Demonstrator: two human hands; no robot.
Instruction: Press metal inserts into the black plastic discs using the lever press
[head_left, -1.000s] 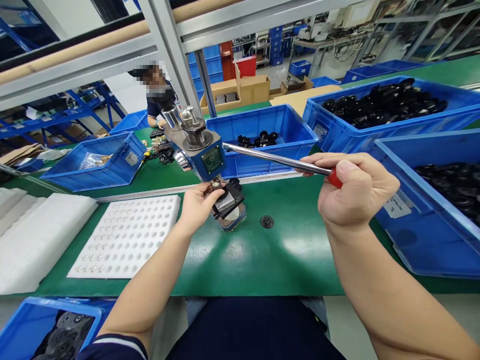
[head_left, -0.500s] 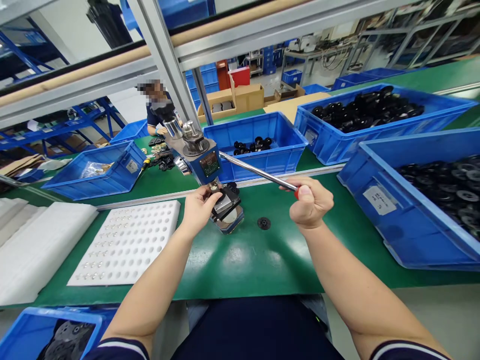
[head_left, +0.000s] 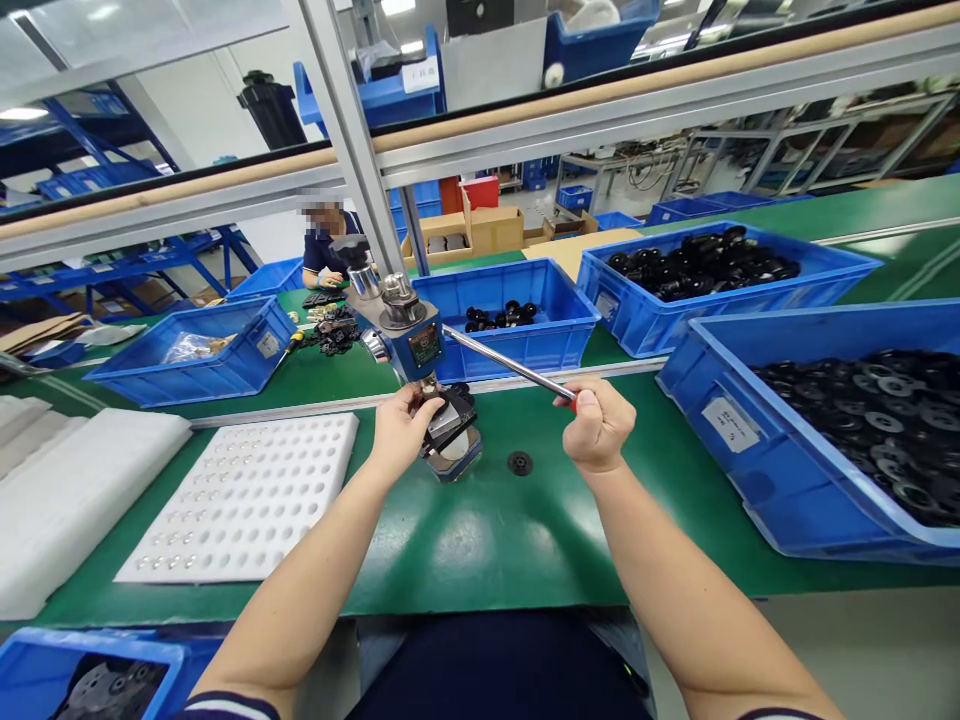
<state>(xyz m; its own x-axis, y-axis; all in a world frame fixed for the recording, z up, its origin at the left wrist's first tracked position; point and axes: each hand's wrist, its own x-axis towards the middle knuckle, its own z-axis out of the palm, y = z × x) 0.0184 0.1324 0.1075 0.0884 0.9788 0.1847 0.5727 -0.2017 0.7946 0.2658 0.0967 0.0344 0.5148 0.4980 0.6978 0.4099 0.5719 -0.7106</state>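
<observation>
A small blue hand press (head_left: 416, 345) stands on the green table (head_left: 487, 530). My right hand (head_left: 598, 425) is closed round the red-tipped end of its steel lever (head_left: 504, 362), which slopes down to the right. My left hand (head_left: 401, 428) pinches a small black part on the press's base (head_left: 452, 440), right under the ram. A loose black disc (head_left: 519, 463) lies on the table between the press and my right hand.
A white foam tray (head_left: 247, 495) with holes lies at the left. Blue bins of black parts (head_left: 840, 420) line the right and back. Another blue bin (head_left: 195, 350) sits back left. A person works at the far side. A bin (head_left: 82, 680) sits by my left knee.
My right hand has pulled the lever down and away from the camera. My left hand stays at the press base. The view has tilted up a little.
</observation>
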